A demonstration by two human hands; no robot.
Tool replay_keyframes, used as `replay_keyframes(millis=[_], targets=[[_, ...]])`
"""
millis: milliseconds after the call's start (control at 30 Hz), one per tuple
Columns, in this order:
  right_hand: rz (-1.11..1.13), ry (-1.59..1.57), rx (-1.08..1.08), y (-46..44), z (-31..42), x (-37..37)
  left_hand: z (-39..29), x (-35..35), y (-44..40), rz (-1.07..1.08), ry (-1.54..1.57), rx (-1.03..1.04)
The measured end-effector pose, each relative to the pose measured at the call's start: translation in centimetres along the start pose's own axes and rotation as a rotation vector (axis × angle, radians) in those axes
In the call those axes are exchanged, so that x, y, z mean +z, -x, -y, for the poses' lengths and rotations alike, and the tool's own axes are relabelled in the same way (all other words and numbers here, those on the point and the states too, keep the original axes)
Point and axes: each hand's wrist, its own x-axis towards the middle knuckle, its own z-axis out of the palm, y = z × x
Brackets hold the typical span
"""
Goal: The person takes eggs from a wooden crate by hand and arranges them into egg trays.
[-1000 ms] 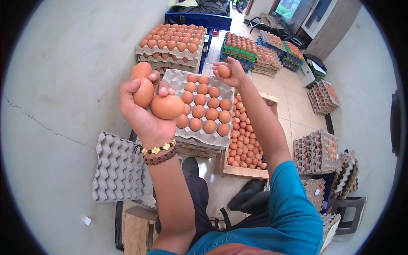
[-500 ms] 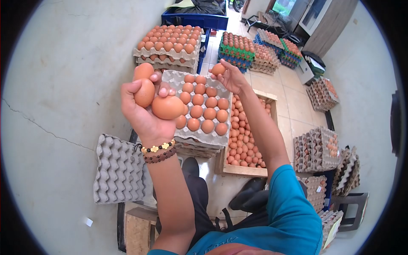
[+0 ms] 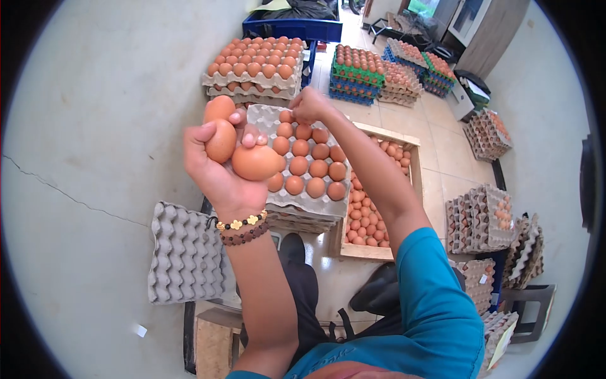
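Observation:
Several brown eggs [image 3: 255,163] are gripped in my left hand [image 3: 224,155], raised in front of the left part of a grey pulp tray [image 3: 270,114]. That tray tops a stack and carries rows of brown eggs [image 3: 299,165]. My right hand [image 3: 308,106] reaches over its far edge, fingers bent down beside the eggs of the back row; whether an egg is between them is hidden. Right of the stack, under my right forearm, stands a wooden crate [image 3: 413,158] full of loose eggs [image 3: 366,218].
Filled egg trays [image 3: 252,69] are stacked behind, near a blue crate [image 3: 303,30]. Green and blue trays [image 3: 356,79] stand farther back. An empty grey tray [image 3: 185,252] leans at the left. More stacks [image 3: 480,218] and a grey stool [image 3: 533,312] are at the right.
My right hand, earlier raised with an egg showing in its fingers, has moved left and down to the tray's far edge. My left hand keeps its eggs.

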Motion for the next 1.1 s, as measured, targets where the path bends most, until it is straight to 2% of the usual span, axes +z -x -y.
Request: replay_keyframes(millis=[67, 100, 200, 300, 400, 467, 600, 800, 900, 1100], targets=[[0.049, 0.211, -0.022, -1.3, 0.1, 0.5, -0.1, -0.2, 0.0, -0.035, -0.005, 0.002], [0.148, 0.207, -0.011, -1.6, 0.4, 0.0, -0.3, -0.3, 0.0, -0.033, 0.007, 0.009], [0.047, 0.228, -0.193, -1.2, 0.6, 0.4, -0.5, -0.4, 0.0, -0.027, 0.038, 0.021], [0.144, 0.152, -0.196, -1.8, 0.9, 1.0, -0.5, -0.1, -0.1, -0.016, 0.033, 0.019], [0.328, 0.154, -0.063, -2.7, 2.0, 0.8, -0.2, 0.0, 0.0, -0.024, 0.018, 0.006], [0.351, 0.159, -0.092, -3.4, 2.0, 1.1, 0.0, 0.2, -0.1, -0.014, 0.014, -0.003], [0.372, 0.077, -0.063, -3.7, 1.7, 1.1, -0.1, 0.0, -0.1, -0.021, 0.03, 0.003], [0.265, -0.199, -0.031, -4.3, -0.2, 0.3, -0.3, 0.0, -0.1, 0.003, 0.049, -0.018], [0.256, -0.174, -0.009, -4.1, 0.7, -0.7, -0.4, -0.1, -0.1, 0.03, 0.074, -0.039], [0.354, 0.271, -0.188, -4.5, 3.1, 0.7, 0.1, 0.1, -0.1, 0.056, 0.079, -0.071]])
